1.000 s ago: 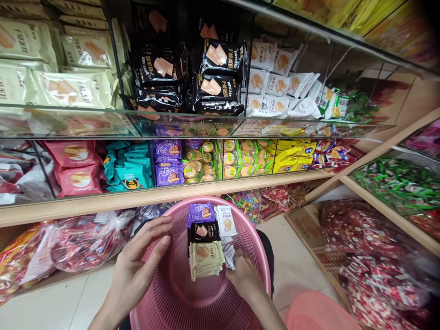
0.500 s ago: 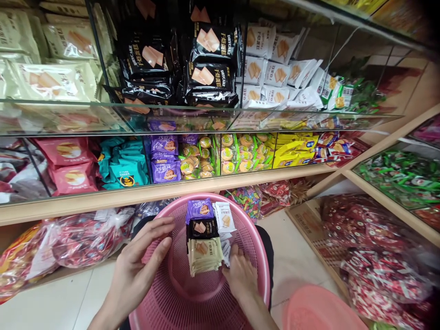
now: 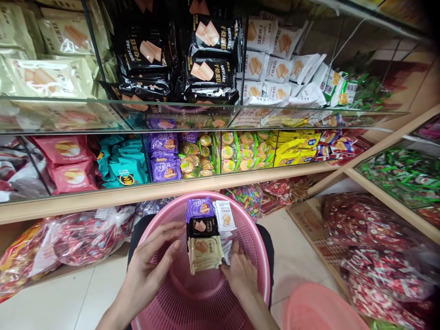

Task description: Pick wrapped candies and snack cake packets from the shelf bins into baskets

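Note:
A pink plastic basket (image 3: pixel 161 307) holds small snack packets in neat stacks. At the back lies a purple packet (image 3: pixel 200 207), in front of it a black dry-cake packet (image 3: pixel 203 226), then a stack of cream packets (image 3: pixel 205 252). White dry-cake packets (image 3: pixel 225 216) run down the right side. My right hand (image 3: pixel 240 270) has its curled fingers on the nearest white packet, whose lower end they partly cover. Left of the black and cream packets, my left hand (image 3: pixel 154 263) holds nothing, thumb and fingers apart.
Glass-fronted shelves ahead hold cream bags (image 3: pixel 51 78), black packets (image 3: pixel 209 71), white packets (image 3: pixel 254 66) and, lower, yellow packets (image 3: pixel 295 146). Bagged sweets (image 3: pixel 92 233) lie under the wooden ledge (image 3: pixel 113 197). Red bags (image 3: pixel 385 270) fill a carton at right, near another pink tub (image 3: pixel 319 307).
My left hand has moved right, closer to the stacked packets. My right hand stays at the white packets, almost unmoved. The view has shifted slightly.

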`<state>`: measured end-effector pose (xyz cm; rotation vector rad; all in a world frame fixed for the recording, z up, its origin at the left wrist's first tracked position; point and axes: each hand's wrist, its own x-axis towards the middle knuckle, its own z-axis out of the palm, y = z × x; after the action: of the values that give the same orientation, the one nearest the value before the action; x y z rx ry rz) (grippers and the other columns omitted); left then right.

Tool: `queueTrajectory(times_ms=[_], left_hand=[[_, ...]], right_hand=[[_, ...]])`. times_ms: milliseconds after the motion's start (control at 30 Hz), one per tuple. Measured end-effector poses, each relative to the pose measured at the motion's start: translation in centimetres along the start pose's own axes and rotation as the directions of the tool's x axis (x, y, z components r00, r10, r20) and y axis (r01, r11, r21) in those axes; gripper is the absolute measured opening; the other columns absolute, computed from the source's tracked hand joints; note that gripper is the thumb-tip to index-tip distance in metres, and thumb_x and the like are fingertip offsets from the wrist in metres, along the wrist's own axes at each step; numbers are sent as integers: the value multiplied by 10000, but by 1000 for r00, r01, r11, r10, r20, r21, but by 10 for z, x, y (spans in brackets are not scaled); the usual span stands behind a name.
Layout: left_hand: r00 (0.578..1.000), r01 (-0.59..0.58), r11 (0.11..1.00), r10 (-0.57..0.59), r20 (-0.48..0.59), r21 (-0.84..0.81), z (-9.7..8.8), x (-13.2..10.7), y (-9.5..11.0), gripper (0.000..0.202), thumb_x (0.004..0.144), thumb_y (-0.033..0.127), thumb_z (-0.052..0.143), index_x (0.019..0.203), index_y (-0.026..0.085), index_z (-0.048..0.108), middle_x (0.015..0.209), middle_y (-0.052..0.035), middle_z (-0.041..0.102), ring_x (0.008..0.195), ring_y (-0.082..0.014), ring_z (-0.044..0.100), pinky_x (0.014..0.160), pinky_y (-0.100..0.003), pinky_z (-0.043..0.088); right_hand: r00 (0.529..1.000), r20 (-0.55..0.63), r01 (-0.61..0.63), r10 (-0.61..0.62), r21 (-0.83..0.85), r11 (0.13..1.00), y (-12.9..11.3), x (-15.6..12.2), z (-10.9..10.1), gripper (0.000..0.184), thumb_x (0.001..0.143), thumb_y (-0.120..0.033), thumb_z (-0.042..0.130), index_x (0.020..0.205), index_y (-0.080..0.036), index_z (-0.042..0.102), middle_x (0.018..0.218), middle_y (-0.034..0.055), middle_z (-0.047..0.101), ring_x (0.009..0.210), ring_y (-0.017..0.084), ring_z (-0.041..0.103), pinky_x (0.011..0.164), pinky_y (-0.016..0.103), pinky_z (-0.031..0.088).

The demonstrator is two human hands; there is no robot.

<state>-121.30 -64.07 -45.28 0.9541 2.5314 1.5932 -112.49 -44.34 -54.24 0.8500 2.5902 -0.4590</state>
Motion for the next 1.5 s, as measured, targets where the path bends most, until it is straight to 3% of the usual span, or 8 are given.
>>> queueTrajectory(times_ms=[133,400,800,1000,1133,1267,1400,1500], left_hand=[[1000,9,1000,-9,-3,-3,1,0,0,237,879,256,551,1083,248,670,1179,-63,663,1098,-198,615,922,-300,519],[1000,18,1000,-18,11,9,0,0,1,246,877,276,549,1087,245,672,1180,-68,664,1096,-213,618,915,-317,527],[1000,-12,1000,12,3,11,3,0,0,239,881,249,550,1092,257,661,1158,-47,672,1094,-184,616,923,-276,516],[1000,-17,1000,16,10,25,3,0,-1,249,879,244,553,1107,256,655,1170,-42,666,1108,-180,608,923,-258,510],[1000,-22,999,22,10,23,6,1,0,247,879,245,553,1100,251,663,1164,-46,670,1091,-176,615,920,-257,511],[1000,28,999,-28,14,23,6,0,-1,254,881,261,543,1098,242,673,1158,-61,671,1085,-189,616,921,-276,511],[992,121,993,-121,23,5,7,-4,-6,256,873,295,548,1076,242,694,1161,-69,669,1103,-215,603,944,-293,493],[964,265,959,-264,16,-97,14,-12,-10,265,849,344,578,1068,248,694,1198,-63,651,1139,-236,581,983,-309,465]], right_hand=[[1000,6,5,-5,-21,1000,-4,2,1,739,793,-192,542,1440,-1,241,1217,210,607,1090,332,591,845,384,474],[1000,-24,-4,4,-14,1000,-2,1,4,740,794,-242,566,1444,-43,274,1224,199,606,1130,346,559,855,395,473],[996,-39,73,-75,-34,997,1,-3,4,750,785,-209,571,1462,-87,271,1256,174,597,1176,343,489,949,453,368],[995,22,94,-97,104,990,3,-2,5,806,751,-139,564,1477,-127,215,1337,151,551,1212,305,494,980,418,329],[995,-25,101,-99,190,977,4,-2,6,814,745,-121,553,1477,-106,197,1340,151,550,1210,294,508,976,393,345],[998,1,63,-66,280,958,6,0,9,821,754,-133,542,1478,-68,160,1393,177,489,1202,280,528,919,333,412],[998,0,66,-70,327,943,8,0,10,825,747,-132,539,1483,-124,167,1390,142,494,1198,276,533,908,330,431],[998,-21,64,-61,346,936,8,0,9,818,742,-131,536,1480,-167,185,1371,124,514,1200,268,534,906,330,434]])
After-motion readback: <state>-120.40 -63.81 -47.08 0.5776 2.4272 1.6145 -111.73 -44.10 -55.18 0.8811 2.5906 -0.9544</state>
